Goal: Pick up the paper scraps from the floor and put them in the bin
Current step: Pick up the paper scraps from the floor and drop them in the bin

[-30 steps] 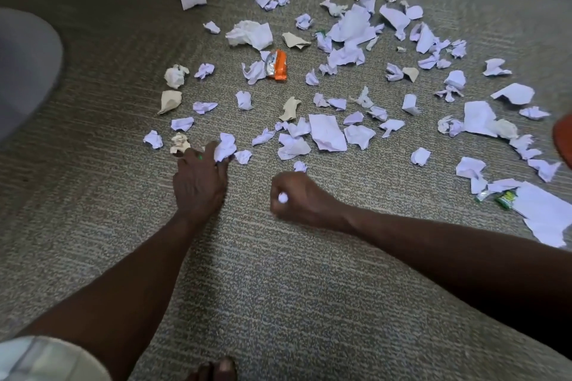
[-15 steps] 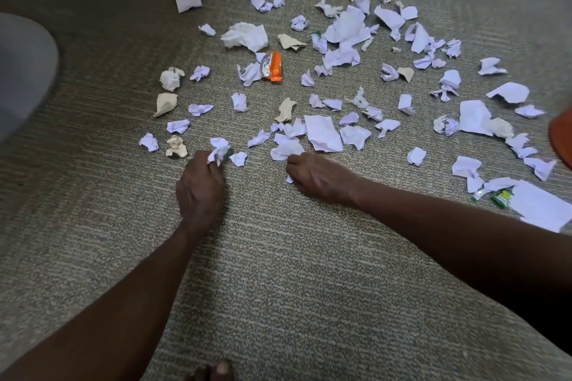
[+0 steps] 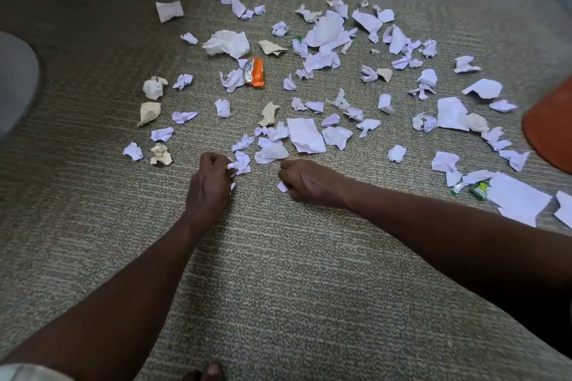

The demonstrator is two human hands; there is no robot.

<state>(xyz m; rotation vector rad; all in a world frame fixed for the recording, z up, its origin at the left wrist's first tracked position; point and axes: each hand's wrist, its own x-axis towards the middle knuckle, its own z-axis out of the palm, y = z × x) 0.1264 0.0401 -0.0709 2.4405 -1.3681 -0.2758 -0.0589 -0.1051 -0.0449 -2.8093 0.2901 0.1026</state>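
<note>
Our left hand (image 3: 210, 182): fingers pinching a crumpled scrap (image 3: 240, 164). Our right hand (image 3: 309, 182): fingers curled round a small scrap (image 3: 282, 186). Orange wrapper (image 3: 257, 72) at 12 o'clock.

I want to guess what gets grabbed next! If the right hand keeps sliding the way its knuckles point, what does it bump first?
Probably the crumpled white scrap just ahead of the right hand, which already holds a small scrap.

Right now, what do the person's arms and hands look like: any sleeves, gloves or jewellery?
Both forearms are bare. The left hand and right hand wear no gloves, and no rings or watch show. A pale sleeve edge shows at the bottom left corner.
</note>
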